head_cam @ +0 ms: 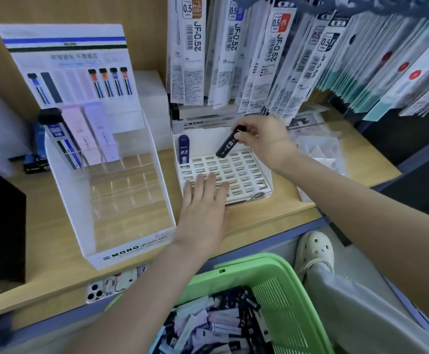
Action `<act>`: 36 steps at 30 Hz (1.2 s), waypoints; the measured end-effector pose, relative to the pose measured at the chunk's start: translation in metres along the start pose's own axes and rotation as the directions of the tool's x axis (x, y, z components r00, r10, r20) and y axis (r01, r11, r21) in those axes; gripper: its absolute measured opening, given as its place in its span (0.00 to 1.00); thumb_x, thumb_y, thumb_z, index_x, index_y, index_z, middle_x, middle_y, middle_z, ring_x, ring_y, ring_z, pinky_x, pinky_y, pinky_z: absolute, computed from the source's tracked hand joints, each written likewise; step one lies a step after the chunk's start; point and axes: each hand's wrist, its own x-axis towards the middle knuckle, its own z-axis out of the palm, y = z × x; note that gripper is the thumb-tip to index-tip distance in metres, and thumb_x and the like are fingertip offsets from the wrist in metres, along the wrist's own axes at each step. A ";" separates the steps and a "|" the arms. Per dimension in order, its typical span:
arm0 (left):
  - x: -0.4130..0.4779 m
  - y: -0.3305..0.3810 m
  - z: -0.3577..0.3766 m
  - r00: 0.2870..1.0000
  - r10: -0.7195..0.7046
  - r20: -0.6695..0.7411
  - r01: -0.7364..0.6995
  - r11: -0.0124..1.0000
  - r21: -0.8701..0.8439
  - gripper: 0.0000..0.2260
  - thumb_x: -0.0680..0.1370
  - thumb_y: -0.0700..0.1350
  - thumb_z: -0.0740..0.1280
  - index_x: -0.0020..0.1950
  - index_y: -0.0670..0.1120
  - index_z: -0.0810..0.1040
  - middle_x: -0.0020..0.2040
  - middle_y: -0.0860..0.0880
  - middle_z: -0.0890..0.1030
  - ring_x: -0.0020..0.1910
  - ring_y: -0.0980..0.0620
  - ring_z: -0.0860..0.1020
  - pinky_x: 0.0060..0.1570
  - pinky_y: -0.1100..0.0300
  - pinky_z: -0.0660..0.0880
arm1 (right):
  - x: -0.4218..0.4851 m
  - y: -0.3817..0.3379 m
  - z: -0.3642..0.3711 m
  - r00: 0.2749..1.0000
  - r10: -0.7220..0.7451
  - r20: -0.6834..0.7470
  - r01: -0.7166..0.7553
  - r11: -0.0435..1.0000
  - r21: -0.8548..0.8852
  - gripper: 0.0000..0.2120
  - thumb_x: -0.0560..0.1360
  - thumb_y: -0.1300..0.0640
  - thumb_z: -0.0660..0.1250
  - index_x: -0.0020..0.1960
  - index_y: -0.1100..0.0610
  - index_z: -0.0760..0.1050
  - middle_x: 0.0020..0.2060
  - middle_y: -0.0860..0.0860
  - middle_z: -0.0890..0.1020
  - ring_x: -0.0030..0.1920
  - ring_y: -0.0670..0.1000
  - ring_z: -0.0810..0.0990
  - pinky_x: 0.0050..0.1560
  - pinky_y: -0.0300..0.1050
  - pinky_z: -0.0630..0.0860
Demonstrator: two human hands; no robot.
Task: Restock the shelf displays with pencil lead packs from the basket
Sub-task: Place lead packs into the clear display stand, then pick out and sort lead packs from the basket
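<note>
Green basket (pixel 293 292) down front; right hand (pixel 264 139) pinches a black lead pack (pixel 227 146) above the white tray (pixel 249 172) (left hand (pixel 203 208) lies flat on it).

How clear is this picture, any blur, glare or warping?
Head view: sharp mid-frame, print readable on the black lead pack in the right hand; smeared at lower left and inside the green basket; shelf edge bowed by the wide lens; reflections on the clear display.

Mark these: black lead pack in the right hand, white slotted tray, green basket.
black lead pack (pixel 228 145), head view, middle of its label.
white slotted tray (pixel 265 172), head view, right wall.
green basket (pixel 282 302), head view, slatted right wall.
</note>
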 end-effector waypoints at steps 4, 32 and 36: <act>-0.001 0.001 0.003 0.999 -0.004 -0.053 0.001 0.999 -0.048 0.23 0.83 0.46 0.51 0.77 0.48 0.51 0.77 0.45 0.49 0.76 0.45 0.45 0.73 0.49 0.37 | 0.007 -0.005 -0.002 0.992 -0.103 0.068 0.112 0.981 -0.159 0.09 0.77 0.64 0.64 0.55 0.60 0.79 0.48 0.57 0.82 0.47 0.54 0.77 0.52 0.44 0.71; -0.034 0.007 -0.011 0.957 0.158 -0.243 -0.161 0.987 0.006 0.09 0.72 0.41 0.65 0.51 0.42 0.78 0.45 0.46 0.76 0.46 0.46 0.73 0.48 0.55 0.62 | -0.073 0.001 0.002 0.932 -0.298 -0.206 0.214 0.912 -0.351 0.11 0.79 0.57 0.59 0.57 0.60 0.75 0.50 0.55 0.77 0.51 0.55 0.76 0.44 0.43 0.68; -0.095 0.013 0.016 0.957 0.258 -0.131 -0.255 0.966 0.035 0.12 0.74 0.46 0.55 0.45 0.44 0.76 0.41 0.48 0.75 0.41 0.48 0.73 0.45 0.54 0.63 | -0.157 0.034 0.012 0.959 -0.223 -0.173 0.158 0.933 -0.324 0.11 0.78 0.53 0.55 0.51 0.57 0.74 0.43 0.51 0.76 0.41 0.51 0.75 0.36 0.38 0.64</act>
